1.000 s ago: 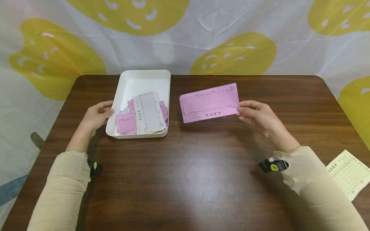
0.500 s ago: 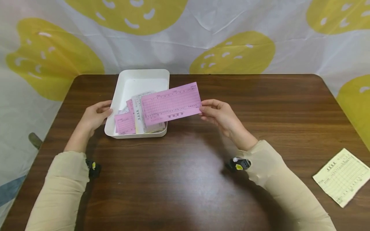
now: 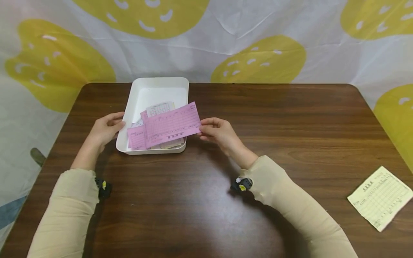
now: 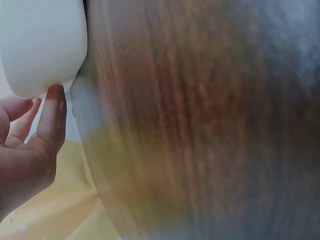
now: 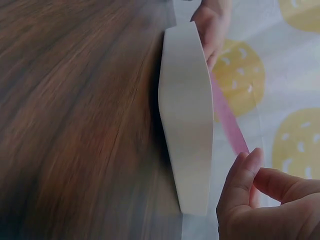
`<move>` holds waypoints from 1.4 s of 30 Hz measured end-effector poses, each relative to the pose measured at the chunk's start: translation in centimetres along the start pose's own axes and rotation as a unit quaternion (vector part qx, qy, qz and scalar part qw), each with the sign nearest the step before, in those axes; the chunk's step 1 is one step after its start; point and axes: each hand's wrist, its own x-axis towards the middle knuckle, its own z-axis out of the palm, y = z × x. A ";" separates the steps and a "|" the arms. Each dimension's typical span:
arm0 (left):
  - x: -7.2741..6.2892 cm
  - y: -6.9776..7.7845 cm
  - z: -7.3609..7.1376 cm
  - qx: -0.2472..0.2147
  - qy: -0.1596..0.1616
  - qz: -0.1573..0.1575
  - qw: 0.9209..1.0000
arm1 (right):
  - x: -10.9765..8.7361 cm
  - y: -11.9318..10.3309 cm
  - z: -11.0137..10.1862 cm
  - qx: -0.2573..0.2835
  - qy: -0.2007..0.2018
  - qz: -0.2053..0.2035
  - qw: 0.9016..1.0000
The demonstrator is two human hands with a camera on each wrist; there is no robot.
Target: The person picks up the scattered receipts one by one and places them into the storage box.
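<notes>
My right hand (image 3: 222,134) pinches the right end of a pink printed receipt slip (image 3: 171,123) between thumb and fingers. The slip is slanted over a white plastic tray (image 3: 155,92) and covers part of the papers inside. Under it lie a white form (image 3: 160,108) and a pink slip (image 3: 137,136) with other sheets, partly hidden. In the right wrist view, the held slip (image 5: 229,117) slopes across the tray's rim. Against the tray's left side rests my left hand (image 3: 104,130), its fingertips (image 4: 54,92) touching the outer wall in the left wrist view.
The tray stands on a dark brown wooden table (image 3: 180,200), towards its back left. A yellowish printed form (image 3: 380,199) lies near the right edge. Behind the table hangs a white cloth (image 3: 187,46) with yellow printed shapes.
My right hand has moved left with the pink slip, from beside the tray to over the papers in it, and slightly lower. My left hand stays at the tray's left side.
</notes>
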 end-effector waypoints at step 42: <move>-0.1 -0.5 -0.3 0.012 0.001 -0.014 1.000 | 1.4 0.7 4.7 -0.073 -0.054 0.037 0.995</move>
